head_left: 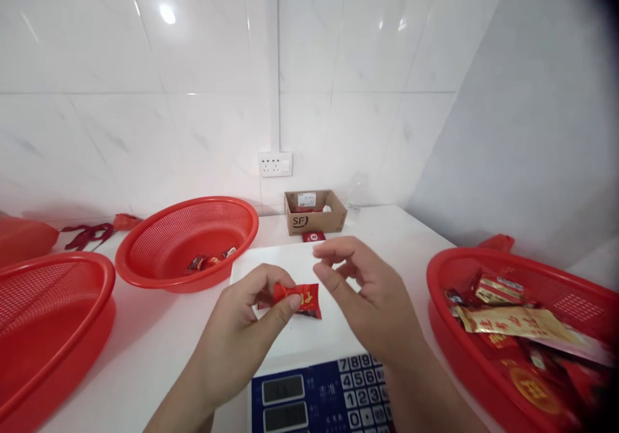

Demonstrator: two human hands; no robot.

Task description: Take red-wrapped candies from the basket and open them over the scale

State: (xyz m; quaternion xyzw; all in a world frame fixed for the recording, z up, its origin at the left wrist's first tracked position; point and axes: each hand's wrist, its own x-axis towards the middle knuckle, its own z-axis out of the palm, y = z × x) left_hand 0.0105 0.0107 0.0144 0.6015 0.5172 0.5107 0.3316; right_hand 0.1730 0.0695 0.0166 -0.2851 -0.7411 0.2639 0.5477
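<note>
A small red wrapped candy (309, 299) with gold print is pinched between the thumb and fingers of my left hand (246, 320). Part of its wrapper is hidden behind those fingers. My right hand (370, 288) hovers just to the right, its thumb and fingertips apart with nothing seen between them. Both hands are above the white pan (290, 342) of a weighing scale. Below them lies the scale's blue keypad panel (324, 394), partly covered by my right forearm.
At right, a red basket (449, 259) holds many wrapped packets. On the left stand another red basket (193, 204) with a few pieces and a third basket (53, 265). A cardboard box (316, 221) sits by the wall, a dark red packet (313, 237) before it.
</note>
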